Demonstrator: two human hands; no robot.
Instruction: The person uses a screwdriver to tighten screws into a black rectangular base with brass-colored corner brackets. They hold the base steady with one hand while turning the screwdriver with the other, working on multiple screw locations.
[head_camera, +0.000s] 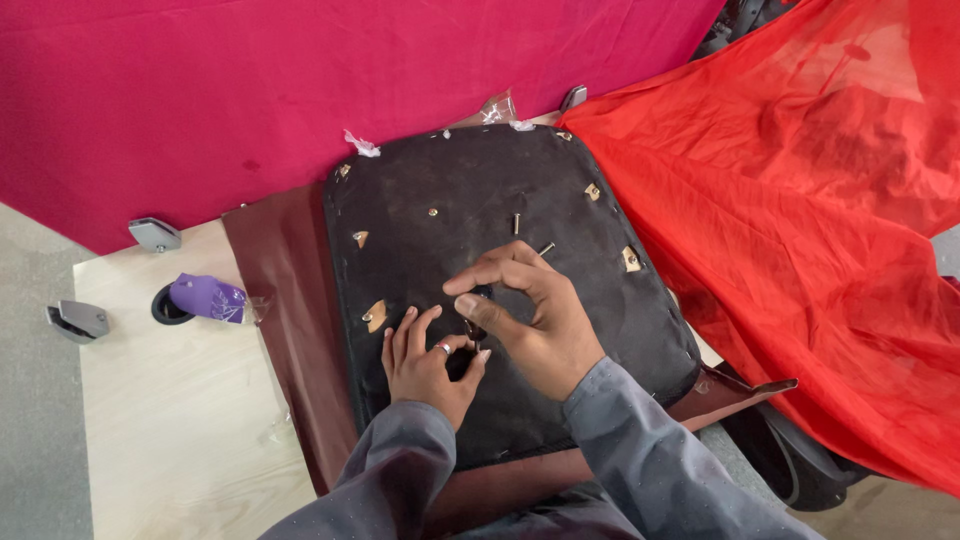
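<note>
My two hands meet over the black underside of a chair seat, pinching a small dark fastener.

My right hand (530, 320) curls in from the right, thumb and forefinger narrowed on the small dark screw (472, 330), which stands roughly upright on the black seat base (470, 210). My left hand (425, 365) lies just below-left, its fingertips touching the same spot, so it is equally near. Two loose bolts (517, 224) rest just beyond my fingers, long axes pointing away from me.

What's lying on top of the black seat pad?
On the black seat pad: two loose screws, both hands. Whatever they pinch is mostly covered.
</note>
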